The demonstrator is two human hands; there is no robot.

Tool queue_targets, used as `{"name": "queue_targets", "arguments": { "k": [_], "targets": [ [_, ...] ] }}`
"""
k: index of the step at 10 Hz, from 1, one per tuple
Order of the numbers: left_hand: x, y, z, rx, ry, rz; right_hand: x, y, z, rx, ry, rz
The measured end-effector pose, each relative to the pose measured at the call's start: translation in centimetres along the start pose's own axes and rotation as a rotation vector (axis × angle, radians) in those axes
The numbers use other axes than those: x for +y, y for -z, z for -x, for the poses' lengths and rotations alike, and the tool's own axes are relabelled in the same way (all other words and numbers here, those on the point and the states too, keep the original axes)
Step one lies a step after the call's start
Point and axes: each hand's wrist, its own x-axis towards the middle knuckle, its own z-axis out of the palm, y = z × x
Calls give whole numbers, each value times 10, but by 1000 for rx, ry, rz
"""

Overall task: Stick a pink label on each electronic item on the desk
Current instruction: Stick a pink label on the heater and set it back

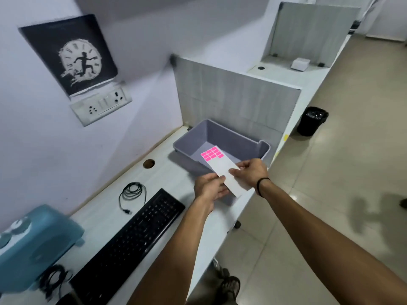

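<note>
Both hands pinch the label sheet (222, 170) over the grey bin (222, 137) — left hand (209, 188) at its near edge, right hand (248, 172) on the side. Pink labels (212, 153) cluster at the far end. Keyboard (132, 241), cable (132, 192) on the counter (167, 179) show no pink — labelling seemingly unstarted.

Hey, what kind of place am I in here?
Most likely an office: a long desk split into cubicles by partitions, with a keyboard on it and a wall socket behind.
</note>
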Motion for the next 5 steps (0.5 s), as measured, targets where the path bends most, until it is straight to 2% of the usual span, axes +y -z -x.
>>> {"name": "queue_targets", "arguments": {
  "k": [2, 5],
  "targets": [
    [22, -51, -99, 6, 96, -28, -1, 6, -107, 14, -17, 251],
    [44, -57, -155, 32, 282, 21, 10, -32, -180, -161, 2, 401]
  ]
}}
